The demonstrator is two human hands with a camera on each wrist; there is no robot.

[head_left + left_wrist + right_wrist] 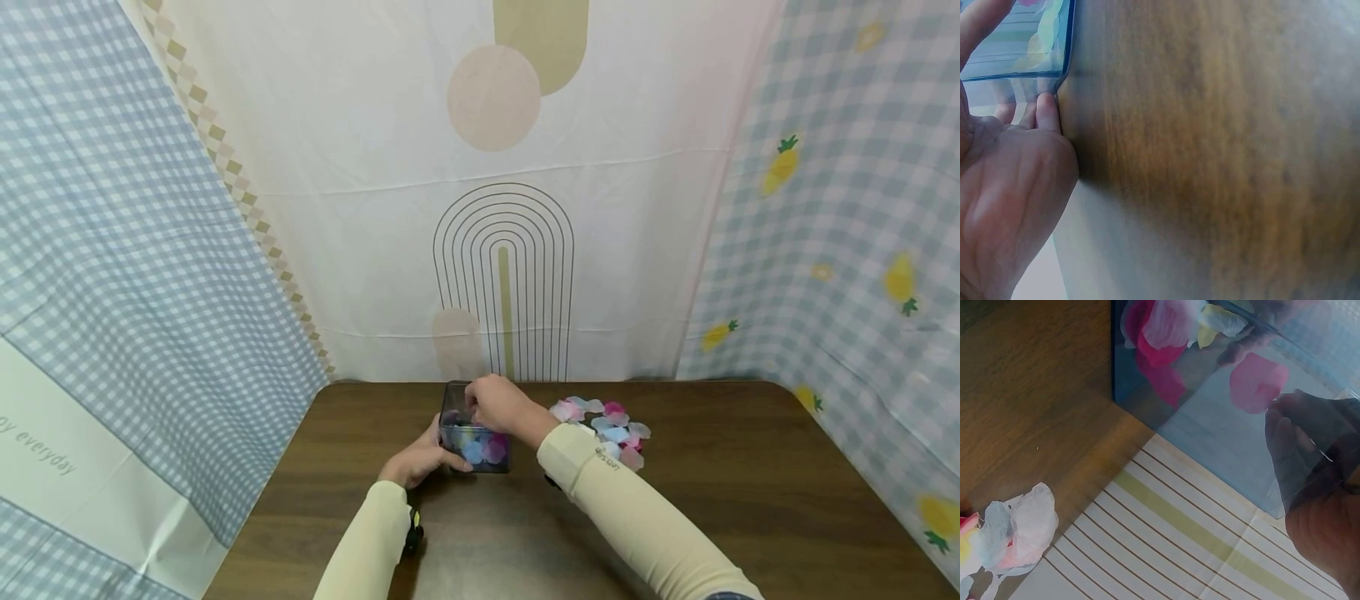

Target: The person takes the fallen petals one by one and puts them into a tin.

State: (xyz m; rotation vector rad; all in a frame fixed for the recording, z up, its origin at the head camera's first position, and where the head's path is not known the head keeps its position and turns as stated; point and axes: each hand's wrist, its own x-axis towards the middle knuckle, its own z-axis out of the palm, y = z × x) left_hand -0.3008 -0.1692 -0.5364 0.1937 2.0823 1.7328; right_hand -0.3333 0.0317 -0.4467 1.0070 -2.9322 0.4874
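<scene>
A clear bluish plastic box (452, 397) stands on the table with pink, blue and yellow petals (492, 451) inside it. My left hand (416, 460) grips the box at its left side; the thumb lies along the front, and the other fingers (1047, 112) go round the wall. Through the box's mouth reaches my right hand (501, 405). Seen through the clear wall in the right wrist view, its thumb and fingertips pinch a pink petal (1259, 383) above the bottom petals.
Loose petals (617, 434) in pink, white and blue lie in a pile on the wooden table (712, 500), right of the box. A printed cloth (375, 275) hangs behind the table's back edge, with checked cloths (840, 208) at the sides.
</scene>
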